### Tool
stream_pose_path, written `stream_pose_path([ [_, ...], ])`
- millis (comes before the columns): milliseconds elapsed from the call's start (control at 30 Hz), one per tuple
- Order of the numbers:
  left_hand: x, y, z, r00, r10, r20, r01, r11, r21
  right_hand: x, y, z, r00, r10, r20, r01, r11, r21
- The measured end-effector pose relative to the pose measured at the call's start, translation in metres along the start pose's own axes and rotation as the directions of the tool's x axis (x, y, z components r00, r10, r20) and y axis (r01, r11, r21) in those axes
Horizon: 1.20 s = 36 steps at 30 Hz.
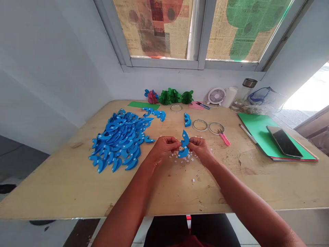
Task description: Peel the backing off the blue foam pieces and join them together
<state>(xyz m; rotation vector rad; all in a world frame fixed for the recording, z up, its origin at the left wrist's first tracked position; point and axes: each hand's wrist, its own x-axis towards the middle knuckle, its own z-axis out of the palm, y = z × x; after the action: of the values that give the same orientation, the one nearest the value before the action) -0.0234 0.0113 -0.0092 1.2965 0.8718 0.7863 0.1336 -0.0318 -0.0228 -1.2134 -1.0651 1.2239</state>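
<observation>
blue cutout (185,139) points lengthwise toward the window (164,63).

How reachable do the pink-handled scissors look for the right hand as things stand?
Probably within reach: the right hand would have to leave the blue paper piece, but the pink-handled scissors lie nearby to its right, with nothing standing between.

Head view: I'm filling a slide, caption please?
Two hands hold a blue paper piece beside a large blue pile.
</observation>
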Motion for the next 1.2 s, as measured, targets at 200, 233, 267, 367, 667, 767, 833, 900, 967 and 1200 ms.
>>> stream_pose_path([
  [200, 0.000, 0.000, 0.003, 0.996, 0.019, -0.083, -0.016, 0.999, 0.036, 0.001, 0.003, -0.002, 1.000, -0.002, -0.004, 0.002, 0.999, -0.037],
  [233, 0.000, 0.000, 0.004, 0.995, 0.020, -0.093, -0.016, 0.999, 0.043, 0.001, 0.003, -0.002, 1.000, -0.002, -0.004, 0.002, 0.999, -0.040],
  [267, 0.001, 0.000, 0.004, 0.995, 0.021, -0.101, -0.016, 0.999, 0.050, 0.001, 0.002, -0.002, 1.000, -0.005, -0.004, 0.004, 0.999, -0.042],
  [367, 0.002, -0.002, 0.005, 0.993, 0.018, -0.115, -0.012, 0.998, 0.057, 0.001, 0.001, -0.001, 1.000, -0.017, -0.002, 0.017, 0.999, -0.044],
  [667, 0.003, -0.005, 0.007, 0.988, -0.019, -0.151, 0.028, 0.998, 0.062, 0.002, 0.005, -0.004, 0.999, -0.035, 0.020, 0.037, 0.998, -0.058],
  [767, 0.003, -0.006, 0.008, 0.988, -0.012, -0.152, 0.020, 0.998, 0.054, 0.002, 0.006, -0.005, 0.999, -0.037, 0.039, 0.038, 0.998, -0.046],
  [833, 0.003, -0.006, 0.008, 0.989, -0.002, -0.147, 0.010, 0.998, 0.055, 0.002, 0.006, -0.005, 0.998, -0.039, 0.045, 0.041, 0.998, -0.050],
  [900, 0.003, -0.007, 0.008, 0.989, 0.005, -0.145, 0.004, 0.998, 0.057, 0.003, 0.005, -0.006, 0.998, -0.038, 0.044, 0.041, 0.997, -0.061],
  [967, 0.003, -0.007, 0.008, 0.988, 0.009, -0.152, -0.001, 0.998, 0.058, 0.002, 0.004, -0.006, 0.998, -0.033, 0.050, 0.036, 0.998, -0.059],
  [1200, 0.006, -0.011, 0.007, 0.988, 0.018, -0.156, -0.015, 1.000, 0.023, 0.002, 0.004, -0.007, 0.998, -0.026, 0.058, 0.030, 0.997, -0.074],
])
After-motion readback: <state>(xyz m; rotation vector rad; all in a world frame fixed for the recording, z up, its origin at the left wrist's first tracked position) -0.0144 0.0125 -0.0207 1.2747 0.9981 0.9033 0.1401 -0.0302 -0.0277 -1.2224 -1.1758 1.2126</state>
